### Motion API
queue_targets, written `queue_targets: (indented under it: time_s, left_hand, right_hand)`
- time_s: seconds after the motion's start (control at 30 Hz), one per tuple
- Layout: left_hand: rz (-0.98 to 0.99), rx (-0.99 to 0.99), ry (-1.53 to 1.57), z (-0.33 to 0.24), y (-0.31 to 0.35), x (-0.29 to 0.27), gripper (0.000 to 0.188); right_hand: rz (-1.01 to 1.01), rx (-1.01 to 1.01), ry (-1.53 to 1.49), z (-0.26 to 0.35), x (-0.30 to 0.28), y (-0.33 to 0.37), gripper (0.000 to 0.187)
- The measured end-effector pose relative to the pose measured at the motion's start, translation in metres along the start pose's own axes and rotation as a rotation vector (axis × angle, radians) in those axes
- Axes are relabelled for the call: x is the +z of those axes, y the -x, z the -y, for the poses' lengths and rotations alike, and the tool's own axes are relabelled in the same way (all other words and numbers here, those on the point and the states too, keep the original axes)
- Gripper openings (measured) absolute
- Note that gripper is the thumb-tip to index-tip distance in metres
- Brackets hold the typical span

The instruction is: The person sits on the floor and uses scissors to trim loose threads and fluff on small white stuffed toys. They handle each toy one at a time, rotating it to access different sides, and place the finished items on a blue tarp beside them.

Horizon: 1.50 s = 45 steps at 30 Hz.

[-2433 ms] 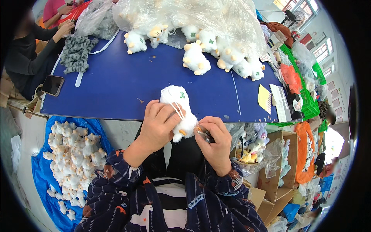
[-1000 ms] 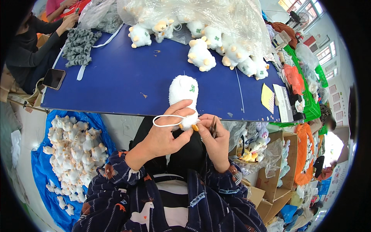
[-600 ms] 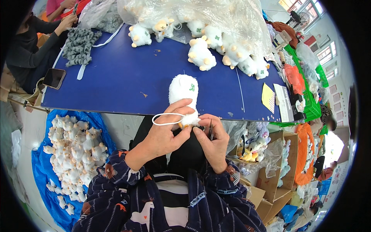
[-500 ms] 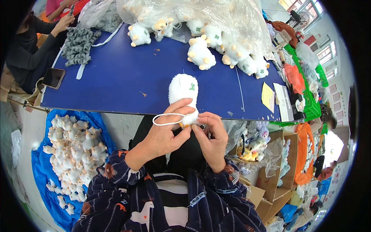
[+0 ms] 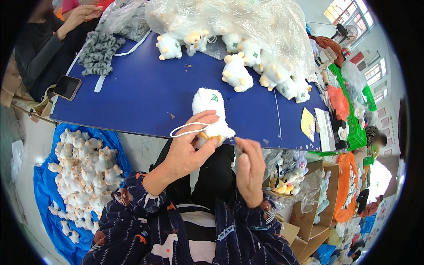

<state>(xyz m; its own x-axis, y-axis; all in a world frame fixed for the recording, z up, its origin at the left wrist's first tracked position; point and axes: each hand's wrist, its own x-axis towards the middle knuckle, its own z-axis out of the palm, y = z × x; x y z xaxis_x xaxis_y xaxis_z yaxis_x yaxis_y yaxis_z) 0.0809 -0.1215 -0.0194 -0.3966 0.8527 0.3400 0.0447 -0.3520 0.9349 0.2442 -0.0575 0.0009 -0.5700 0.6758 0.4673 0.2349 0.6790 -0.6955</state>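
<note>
One plush toy (image 5: 206, 102) is gripped by the left hand (image 5: 183, 152); the right hand (image 5: 251, 170) blurs, grip unclear.

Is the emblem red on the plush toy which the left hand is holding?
No, the emblem on the white plush toy in the left hand is green.

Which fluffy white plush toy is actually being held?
The white plush toy in the left hand; others lie by the clear plastic sheet or heaped on the blue tarp.
</note>
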Motion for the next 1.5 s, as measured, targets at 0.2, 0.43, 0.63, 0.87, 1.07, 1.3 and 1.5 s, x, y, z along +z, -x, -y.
queue_targets:
  time_s: [0.2,0.43,0.63,0.87,1.07,1.3,1.5]
  left_hand:
    - [-0.012,0.039,-0.047,0.002,0.002,0.003,0.037]
    - [0.003,0.052,-0.108,0.004,0.004,0.003,0.038]
    - [0.018,0.035,-0.115,0.005,0.006,0.003,0.039]
    - [0.041,0.04,-0.04,-0.001,0.001,-0.003,0.046]
    - [0.183,-0.104,0.17,-0.01,-0.006,-0.014,0.037]
    - [0.077,-0.266,0.167,-0.016,-0.02,-0.008,0.026]
    - [0.21,-0.358,0.265,-0.018,-0.032,-0.015,0.04]
  right_hand:
    - [-0.002,0.036,0.059,0.003,0.011,0.001,0.023]
    - [-0.037,0.009,0.048,0.002,0.016,0.001,0.02]
    - [-0.038,0.013,0.06,0.0,0.017,0.001,0.019]
    - [-0.15,0.469,-0.697,-0.008,0.001,-0.004,0.022]
    - [-0.035,0.319,-0.629,-0.005,0.019,-0.025,0.022]
    - [-0.042,0.438,-0.852,-0.009,0.03,-0.036,0.017]
    - [-0.106,0.467,-1.071,-0.017,0.024,-0.044,0.015]
